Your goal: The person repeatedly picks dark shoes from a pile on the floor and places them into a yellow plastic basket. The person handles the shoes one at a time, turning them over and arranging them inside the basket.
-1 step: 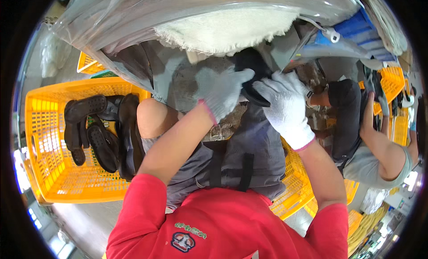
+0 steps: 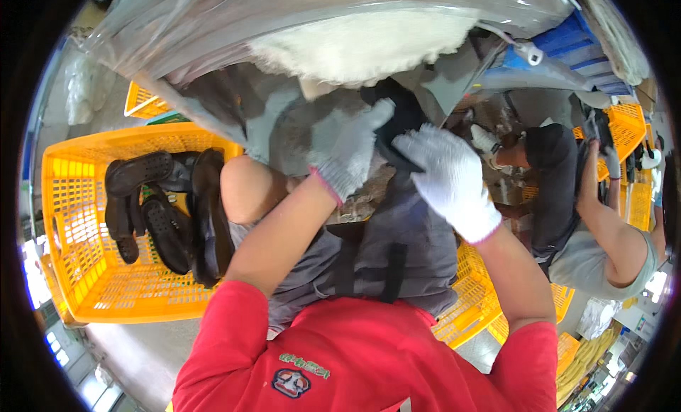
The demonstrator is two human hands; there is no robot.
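A black shoe (image 2: 399, 117) is between my two gloved hands, above my thigh and under the pale fleecy cloth. My left hand (image 2: 352, 153), in a white knit glove, grips its left side with the thumb on top; the other fingers are mostly hidden. My right hand (image 2: 447, 178), also gloved, reaches over the near end of the shoe with its fingers stretched out and slightly blurred. Several dark clogs (image 2: 167, 234), some with rows of small holes, lie in the yellow basket (image 2: 81, 270) to my left.
Clear plastic sheeting (image 2: 191, 29) and white fleecy cloth (image 2: 362, 46) hang ahead. A person (image 2: 603, 234) in a light shirt works at the right, near other yellow baskets (image 2: 624, 132). Another yellow basket (image 2: 472, 284) stands beside my right thigh. A blue crate (image 2: 567, 50) is at far right.
My right hand has shifted slightly left and down over the shoe, covering its near end. My left thumb has lifted a little, and the shoe has tilted.
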